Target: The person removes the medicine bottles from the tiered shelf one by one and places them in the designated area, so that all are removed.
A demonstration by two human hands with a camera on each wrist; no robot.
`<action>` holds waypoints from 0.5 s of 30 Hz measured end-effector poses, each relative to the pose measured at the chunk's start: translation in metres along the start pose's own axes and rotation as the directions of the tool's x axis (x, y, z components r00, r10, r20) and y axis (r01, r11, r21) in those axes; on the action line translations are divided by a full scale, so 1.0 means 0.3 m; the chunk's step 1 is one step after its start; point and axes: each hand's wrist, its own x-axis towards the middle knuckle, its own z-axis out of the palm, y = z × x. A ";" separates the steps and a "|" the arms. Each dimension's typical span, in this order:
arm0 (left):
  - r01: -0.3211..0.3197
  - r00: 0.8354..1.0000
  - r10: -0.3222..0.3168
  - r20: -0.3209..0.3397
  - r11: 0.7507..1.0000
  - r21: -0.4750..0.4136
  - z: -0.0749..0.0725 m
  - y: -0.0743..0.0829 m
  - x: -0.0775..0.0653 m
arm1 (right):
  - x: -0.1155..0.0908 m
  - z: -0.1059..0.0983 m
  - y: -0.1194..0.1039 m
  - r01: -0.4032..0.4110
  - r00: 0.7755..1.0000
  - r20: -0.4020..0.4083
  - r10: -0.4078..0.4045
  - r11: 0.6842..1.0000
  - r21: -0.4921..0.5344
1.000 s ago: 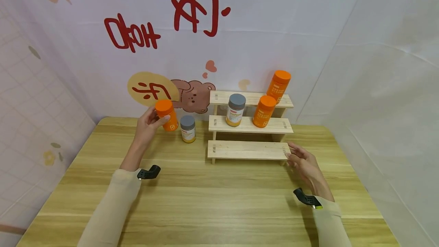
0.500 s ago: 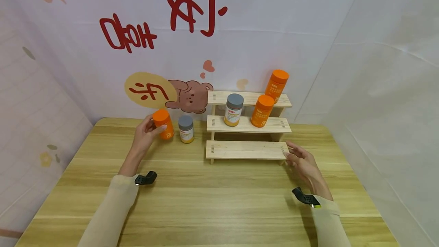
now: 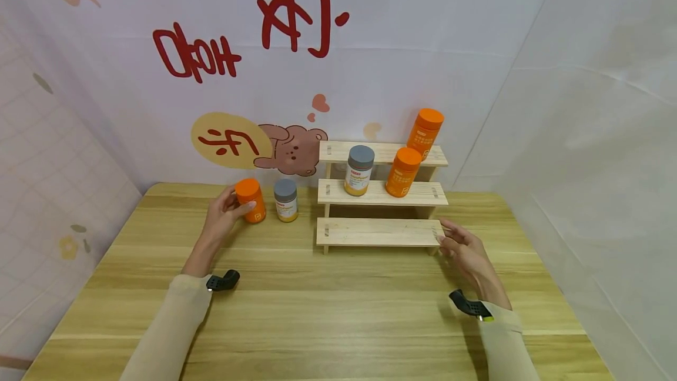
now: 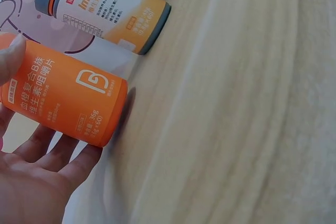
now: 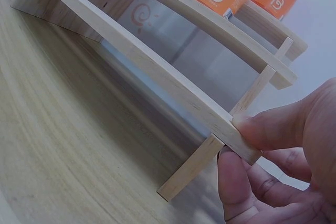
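Observation:
My left hand [image 3: 221, 214] grips an orange supplement bottle [image 3: 250, 201] at the table's back left, thumb in front and fingers behind. In the left wrist view the bottle's base is at or just over the tabletop; I cannot tell whether it touches. Close to its right stands a grey-capped bottle [image 3: 286, 200] with a white and yellow label. On the right, my right hand [image 3: 469, 251] pinches the right end of the bottom board of a three-tier wooden shelf [image 3: 381, 232], thumb on top and fingers below, as the right wrist view [image 5: 278, 156] shows.
Another grey-capped bottle [image 3: 359, 170] and an orange bottle [image 3: 404, 172] stand on the shelf's middle tier. A further orange bottle [image 3: 425, 133] is at the right of the top tier. Behind the wooden table [image 3: 328, 310] hangs a printed white cloth [image 3: 402, 34].
My left hand has lowered the orange bottle toward the table, left of the grey-capped one. My right hand keeps its place on the shelf. The head view has shifted slightly.

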 end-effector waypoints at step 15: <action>0.053 0.998 -0.053 0.026 0.998 -0.016 0.005 0.003 -0.008 | 0.002 0.000 0.002 0.014 1.000 0.003 -0.014 1.000 0.003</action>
